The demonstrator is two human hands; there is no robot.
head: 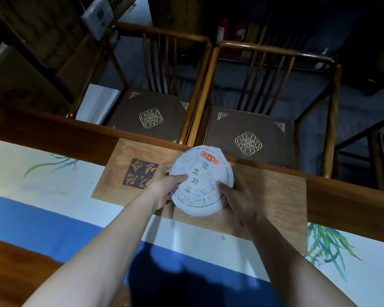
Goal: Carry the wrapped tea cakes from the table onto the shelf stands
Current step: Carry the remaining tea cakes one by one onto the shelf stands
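A round tea cake [201, 181] wrapped in white paper, with a red label and dark printed characters, is held above a flat wooden board [271, 196] on the table. My left hand [166, 188] grips its left edge, thumb on the top face. My right hand [235, 196] grips its right edge, thumb likewise on top. The cake tilts slightly toward me. No shelf or stand is in view.
The board carries a dark square of carved characters [142, 175] and lies on a painted white and blue table runner [53, 209]. Beyond the table's wooden far edge [341, 189] stand two wooden chairs with brown cushions [151, 116] [248, 138].
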